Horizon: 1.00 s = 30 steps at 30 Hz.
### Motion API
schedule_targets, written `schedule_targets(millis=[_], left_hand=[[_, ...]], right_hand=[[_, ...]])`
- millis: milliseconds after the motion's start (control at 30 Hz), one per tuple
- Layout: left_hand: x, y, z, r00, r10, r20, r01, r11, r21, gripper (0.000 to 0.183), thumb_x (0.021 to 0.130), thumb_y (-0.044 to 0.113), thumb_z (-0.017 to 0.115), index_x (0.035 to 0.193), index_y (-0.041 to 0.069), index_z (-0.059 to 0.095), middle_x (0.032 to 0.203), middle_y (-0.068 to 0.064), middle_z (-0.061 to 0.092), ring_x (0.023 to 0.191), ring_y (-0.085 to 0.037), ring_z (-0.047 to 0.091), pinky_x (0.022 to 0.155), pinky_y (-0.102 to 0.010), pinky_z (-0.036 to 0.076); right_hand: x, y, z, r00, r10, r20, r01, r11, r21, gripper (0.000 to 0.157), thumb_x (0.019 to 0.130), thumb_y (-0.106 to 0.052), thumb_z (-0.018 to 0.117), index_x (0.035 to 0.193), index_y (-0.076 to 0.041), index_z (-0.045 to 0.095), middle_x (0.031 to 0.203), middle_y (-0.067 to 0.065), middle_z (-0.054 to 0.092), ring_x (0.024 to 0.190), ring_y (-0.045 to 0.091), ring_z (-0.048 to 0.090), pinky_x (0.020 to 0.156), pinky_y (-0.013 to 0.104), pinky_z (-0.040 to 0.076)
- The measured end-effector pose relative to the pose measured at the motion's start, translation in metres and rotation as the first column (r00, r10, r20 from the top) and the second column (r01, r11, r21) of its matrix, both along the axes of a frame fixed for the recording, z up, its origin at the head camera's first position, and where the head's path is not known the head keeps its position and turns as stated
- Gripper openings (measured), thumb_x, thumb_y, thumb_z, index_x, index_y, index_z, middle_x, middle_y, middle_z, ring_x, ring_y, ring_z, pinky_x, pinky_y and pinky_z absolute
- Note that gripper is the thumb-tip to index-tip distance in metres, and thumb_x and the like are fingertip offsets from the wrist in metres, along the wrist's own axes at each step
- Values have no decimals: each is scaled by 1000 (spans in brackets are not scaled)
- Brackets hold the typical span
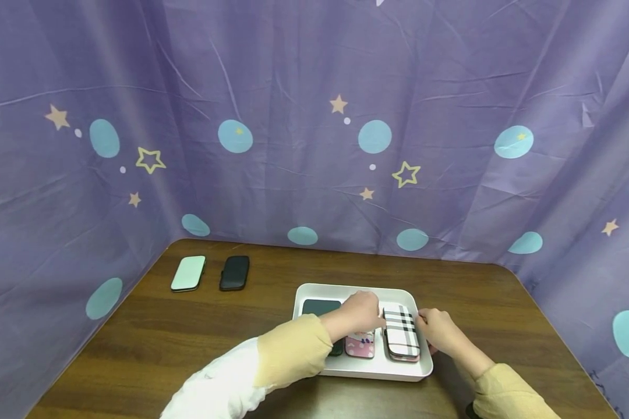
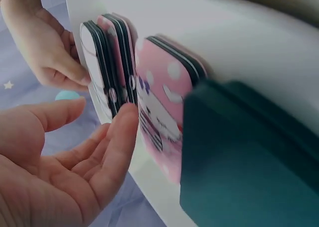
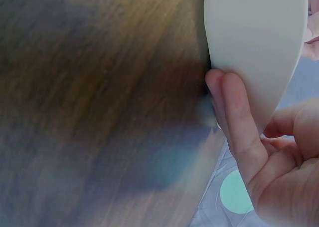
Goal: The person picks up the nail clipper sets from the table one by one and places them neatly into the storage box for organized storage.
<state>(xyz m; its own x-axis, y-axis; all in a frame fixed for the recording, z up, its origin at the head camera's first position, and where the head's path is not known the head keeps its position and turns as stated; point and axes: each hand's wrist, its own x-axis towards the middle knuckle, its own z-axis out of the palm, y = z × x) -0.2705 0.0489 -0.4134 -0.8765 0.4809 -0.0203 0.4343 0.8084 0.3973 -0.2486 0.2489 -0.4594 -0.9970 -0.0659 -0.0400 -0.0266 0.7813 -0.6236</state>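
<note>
A white tray [image 1: 367, 372] holds several small flat clasped cases. At its right lies a black-and-white plaid case [image 1: 401, 330], stacked on a pink one [image 2: 119, 32]. Beside that pair is another pink case [image 1: 360, 346] with white dots and a cartoon figure, then a dark green case [image 2: 239, 162]. My left hand [image 1: 360, 311] reaches over the tray, thumb and fingers apart, fingertips by the clasp side of the stacked pair; whether they touch it I cannot tell. My right hand [image 3: 264, 162] grips the tray's right side, fingers along the outer wall and thumb near the rim.
A mint green case [image 1: 188, 272] and a black case [image 1: 235, 272] lie at the back left of the brown wooden table [image 1: 199, 331]. A purple curtain [image 1: 304, 145] with stars and blue spots hangs behind and along the sides.
</note>
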Motion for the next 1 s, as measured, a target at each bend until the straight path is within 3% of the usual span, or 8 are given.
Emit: schedule_targets(millis=[167, 333, 600, 833, 1000], left_hand=[[-3, -14, 3, 987, -80, -139, 71, 995, -67, 17, 85, 31, 68, 83, 14, 67, 78, 5, 65, 72, -9, 58, 62, -24, 47], [-1, -24, 2, 961, -153, -232, 135, 987, -91, 14, 85, 31, 67, 87, 17, 68, 69, 11, 59, 70, -5, 56, 58, -21, 45], [7, -39, -5, 895, -240, -377, 206, 970, -128, 13, 86, 28, 66, 89, 16, 68, 76, 8, 62, 76, -7, 58, 63, -22, 48], [7, -55, -6, 809, -289, -512, 207, 955, -213, 12, 90, 28, 61, 89, 16, 63, 84, 4, 63, 85, -14, 62, 77, -30, 50], [5, -69, -7, 792, -309, -526, 194, 945, -262, 15, 91, 30, 59, 92, 16, 63, 95, 2, 63, 91, -16, 61, 83, -32, 50]], right_hand=[[0, -1, 1, 1000, 1, -14, -1, 1000, -9, 25, 93, -7, 45, 103, 8, 62, 73, 15, 62, 45, 17, 59, 38, 31, 50], [0, -2, 3, 1000, -6, -17, 5, 1000, -8, 25, 93, -7, 45, 103, 8, 62, 73, 14, 62, 45, 17, 59, 38, 31, 50], [1, -3, 3, 1000, 7, -7, -8, 1000, -9, 27, 94, -8, 46, 108, 10, 61, 72, 14, 63, 42, 16, 58, 38, 31, 49], [2, -2, 2, 1000, -1, -11, 1, 1000, -24, 26, 93, -7, 46, 105, 9, 62, 74, 16, 63, 43, 17, 58, 37, 31, 49], [2, -1, 1, 1000, -6, -9, 5, 1000, -29, 26, 93, -7, 45, 105, 9, 62, 74, 15, 63, 44, 18, 59, 38, 32, 50]])
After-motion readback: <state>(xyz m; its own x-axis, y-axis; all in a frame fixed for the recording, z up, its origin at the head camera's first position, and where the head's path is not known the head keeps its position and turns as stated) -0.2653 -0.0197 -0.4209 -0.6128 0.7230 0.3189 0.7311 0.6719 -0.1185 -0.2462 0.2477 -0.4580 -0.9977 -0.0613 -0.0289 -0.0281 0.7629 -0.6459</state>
